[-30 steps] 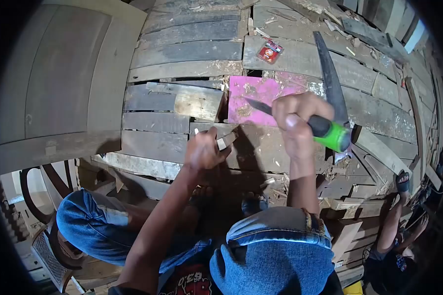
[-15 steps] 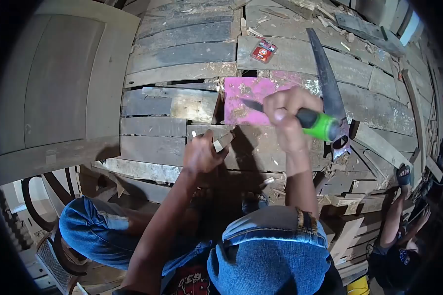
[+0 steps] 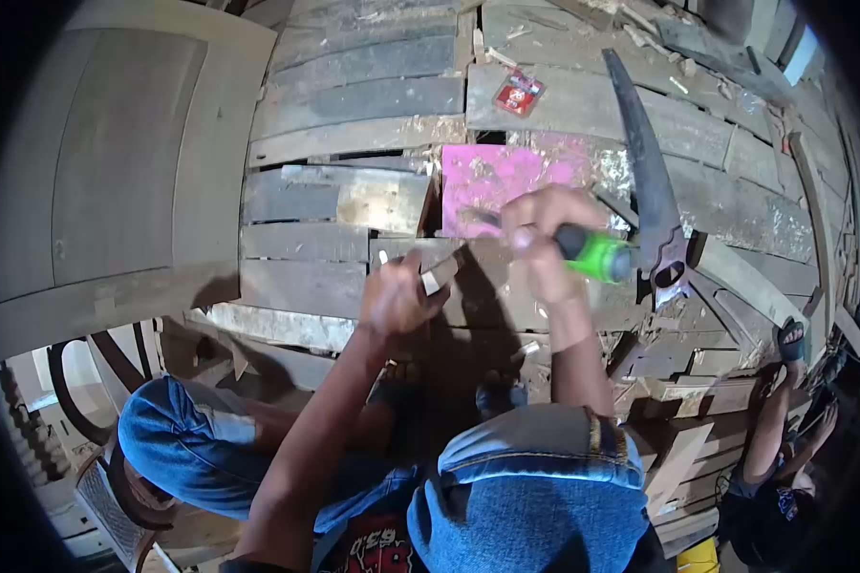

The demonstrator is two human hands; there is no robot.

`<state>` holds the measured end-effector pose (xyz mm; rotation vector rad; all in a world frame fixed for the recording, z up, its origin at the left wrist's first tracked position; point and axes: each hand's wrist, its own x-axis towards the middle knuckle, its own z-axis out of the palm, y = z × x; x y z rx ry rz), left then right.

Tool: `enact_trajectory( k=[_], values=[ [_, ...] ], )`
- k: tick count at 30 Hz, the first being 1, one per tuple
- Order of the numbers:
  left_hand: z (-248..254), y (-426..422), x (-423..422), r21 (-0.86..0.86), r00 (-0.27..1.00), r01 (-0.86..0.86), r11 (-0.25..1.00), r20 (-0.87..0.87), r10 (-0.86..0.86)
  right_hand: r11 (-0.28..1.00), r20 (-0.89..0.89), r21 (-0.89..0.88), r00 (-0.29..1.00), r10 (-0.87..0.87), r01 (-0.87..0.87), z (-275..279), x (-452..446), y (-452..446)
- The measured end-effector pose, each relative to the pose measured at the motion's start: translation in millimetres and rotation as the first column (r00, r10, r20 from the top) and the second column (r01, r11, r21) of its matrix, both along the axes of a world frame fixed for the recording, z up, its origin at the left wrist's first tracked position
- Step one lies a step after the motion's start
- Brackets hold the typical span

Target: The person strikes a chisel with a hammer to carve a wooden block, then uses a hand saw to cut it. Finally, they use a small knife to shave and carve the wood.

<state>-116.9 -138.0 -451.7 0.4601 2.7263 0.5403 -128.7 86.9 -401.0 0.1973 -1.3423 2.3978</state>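
My right hand (image 3: 543, 234) is wrapped around the green and black handle of a knife (image 3: 597, 260). Its short dark blade points left over a pink sheet (image 3: 468, 172) strewn with wood shavings; motion blurs both blade and handle. Lower and to the left, my left hand (image 3: 395, 298) grips a small wooden block (image 3: 441, 275), whose pale cut face shows beside the fingers. The blade is apart from the block. To the right of my right hand lies a handsaw (image 3: 645, 158), its handle toward me.
Grey wooden planks (image 3: 306, 286) with gaps form the floor. A panelled wooden door (image 3: 124, 162) stands at left. A red packet (image 3: 518, 93) lies beyond the pink sheet. Scrap timber (image 3: 745, 277) lies at right, where another person (image 3: 779, 458) sits.
My right hand and the knife have moved slightly left and down toward the block. My left hand keeps its hold on the block. The whole view has shifted a little.
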Motion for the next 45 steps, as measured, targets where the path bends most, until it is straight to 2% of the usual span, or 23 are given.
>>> enact_trajectory(
  k=[3, 5, 7, 8, 9, 10, 13, 15, 17, 20, 22, 23, 24, 27, 29, 31, 33, 35, 37, 39, 42, 44, 45],
  values=[
    [-2.2, -1.0, -0.1, 0.004, 0.994, 0.040, 0.999, -0.099, -0.039, 0.979, -0.066, -0.182, 0.994, 0.082, -0.092, 45.6, 4.9, 16.2],
    [-3.4, -1.8, 0.9, -0.020, 0.999, 0.017, 1.000, -0.041, -0.017, 0.988, -0.021, -0.141, 0.998, 0.067, -0.069, 11.5, 8.0, -0.3],
    [-3.3, -1.2, 1.2, 0.004, 0.999, 0.031, 1.000, -0.039, -0.031, 0.980, 0.233, 0.174, 0.971, 0.049, -0.091, -73.5, 6.0, -42.5],
    [-2.2, -1.6, 3.2, 0.036, 0.996, 0.061, 0.997, -0.064, -0.059, 0.915, 0.257, 0.377, 0.965, 0.045, -0.143, -104.0, 12.7, -50.2],
    [-1.2, -2.0, -1.1, 0.065, 0.991, 0.080, 0.995, -0.112, -0.073, 0.911, 0.206, 0.396, 0.978, 0.037, -0.118, -96.9, 9.6, -48.3],
    [1.7, -2.8, -2.8, 0.053, 0.999, -0.006, 0.999, 0.054, 0.003, 0.945, 0.194, 0.320, 0.981, 0.004, -0.067, -92.9, 1.1, -50.7],
    [-4.4, -5.1, -6.6, -0.020, 0.998, 0.023, 1.000, 0.058, -0.021, 0.993, 0.212, -0.100, 0.974, 0.077, -0.057, -55.6, -2.5, -19.2],
    [-7.7, -5.3, -3.7, 0.036, 0.999, 0.011, 0.999, 0.030, -0.013, 0.993, 0.079, -0.115, 0.997, -0.014, 0.023, 4.3, -13.2, 13.4],
    [-5.2, -1.8, -2.7, -0.009, 1.000, 0.006, 1.000, 0.016, -0.006, 0.977, -0.104, -0.197, 0.993, 0.060, -0.080, 45.9, -15.8, 33.0],
    [-3.9, -0.8, -5.6, 0.013, 1.000, 0.016, 1.000, 0.008, -0.016, 0.974, -0.086, -0.205, 0.993, 0.082, -0.098, 29.4, -8.9, 21.3],
    [-0.6, -1.0, -6.8, -0.003, 0.999, 0.027, 1.000, 0.019, -0.027, 0.997, 0.105, -0.073, 0.994, 0.012, -0.004, -47.9, -3.3, -22.2],
    [0.6, -1.5, -6.0, -0.012, 0.999, 0.031, 0.999, 0.029, -0.031, 0.931, 0.079, 0.342, 0.983, -0.166, 0.130, -108.7, -2.3, -53.0],
    [1.4, -2.6, -6.5, 0.006, 0.999, 0.035, 0.999, 0.022, -0.035, 0.958, 0.285, 0.265, 0.958, 0.034, -0.113, -111.4, 5.9, -56.2],
    [-1.8, -2.0, -1.8, 0.021, 0.996, -0.031, 0.999, 0.086, 0.029, 0.999, 0.267, 0.027, 0.963, -0.045, 0.039, -122.3, 2.0, -57.1],
    [-5.6, -2.8, -6.2, 0.007, 0.999, 0.001, 1.000, 0.036, -0.001, 0.986, 0.146, 0.108, 0.979, -0.144, 0.129, -71.8, -5.1, -34.3],
    [-8.1, -4.3, -2.8, -0.020, 0.999, -0.007, 1.000, 0.043, 0.007, 0.983, 0.000, -0.181, 1.000, 0.026, -0.025, -28.0, -7.6, -2.6],
    [-7.1, -3.2, -2.2, -0.037, 0.997, -0.004, 0.999, 0.077, 0.007, 0.984, -0.177, -0.173, 0.984, 0.004, -0.035, 17.8, -10.1, 9.9],
    [-4.0, -2.3, -4.1, -0.040, 0.998, 0.025, 0.999, 0.059, -0.023, 0.989, -0.105, -0.142, 0.994, 0.032, -0.047, 18.4, -5.4, 7.8],
    [-1.9, -2.2, -7.2, -0.030, 0.997, 0.004, 1.000, 0.076, -0.002, 0.997, 0.031, -0.082, 0.999, 0.012, -0.009, -29.7, 0.0, -22.9],
    [-3.9, -1.4, -2.3, 0.004, 1.000, 0.010, 1.000, -0.026, -0.010, 0.950, 0.231, 0.290, 0.972, 0.049, -0.117, -118.0, 7.3, -53.8],
    [0.4, -1.5, -2.0, -0.010, 1.000, 0.015, 1.000, -0.002, -0.015, 0.977, 0.217, 0.209, 0.976, -0.009, -0.038, -116.3, -0.9, -60.5],
    [-10.9, -5.1, -9.5, 0.034, 0.995, 0.048, 0.998, -0.087, -0.045, 0.971, 0.043, 0.215, 0.992, -0.118, 0.106, -69.8, -10.1, -41.9],
    [-17.3, -9.2, -0.8, 0.053, 0.994, 0.057, 0.997, -0.099, -0.052, 0.997, 0.011, 0.061, 0.999, -0.039, 0.038, -40.2, -9.9, -30.1]
  ],
)
